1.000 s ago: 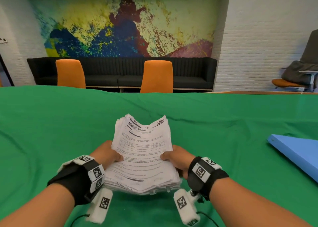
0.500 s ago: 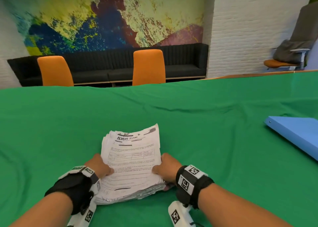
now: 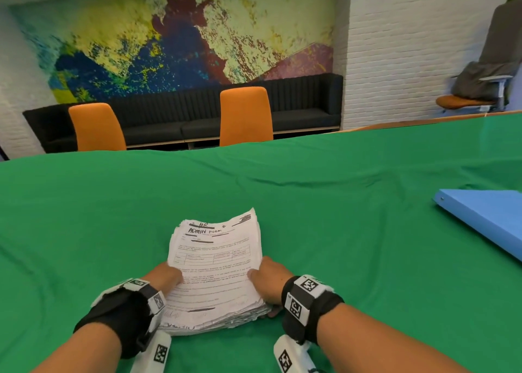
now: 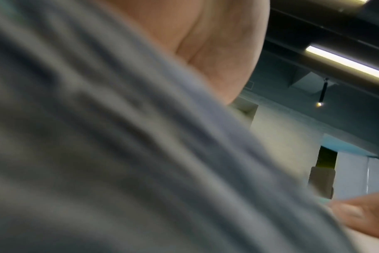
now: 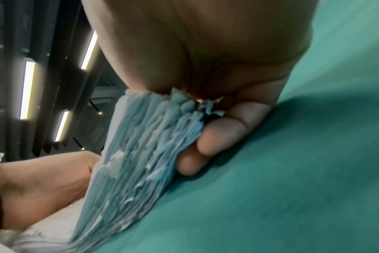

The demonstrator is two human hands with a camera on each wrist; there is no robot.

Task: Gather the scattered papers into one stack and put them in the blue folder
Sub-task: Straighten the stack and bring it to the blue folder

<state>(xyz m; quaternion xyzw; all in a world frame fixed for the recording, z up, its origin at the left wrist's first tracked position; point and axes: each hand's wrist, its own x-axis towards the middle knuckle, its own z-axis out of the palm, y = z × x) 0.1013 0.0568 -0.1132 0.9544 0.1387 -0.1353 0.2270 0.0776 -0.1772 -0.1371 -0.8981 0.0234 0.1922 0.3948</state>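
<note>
A thick stack of printed papers [image 3: 214, 271] lies on the green tablecloth [image 3: 339, 231], its top sheet headed "ADMIN FORM". My left hand [image 3: 166, 278] grips its left edge, thumb on top. My right hand [image 3: 271, 279] grips the right edge; in the right wrist view the fingers [image 5: 216, 137] curl under the ragged stack of papers [image 5: 141, 145] against the cloth. The left wrist view is filled by the blurred papers [image 4: 119, 154] and my left hand's palm [image 4: 216, 42]. The blue folder [image 3: 485, 220] lies shut at the table's right side, well apart from both hands.
Two orange chairs [image 3: 245, 115] and a black sofa [image 3: 169, 118] stand beyond the table's far edge, under a colourful mural. A grey office chair [image 3: 480, 90] is at the far right. Green cloth stretches between the stack and the folder.
The stack, held raised and curved a second ago, has come down flat onto the cloth. Both hands have kept their grip on its sides.
</note>
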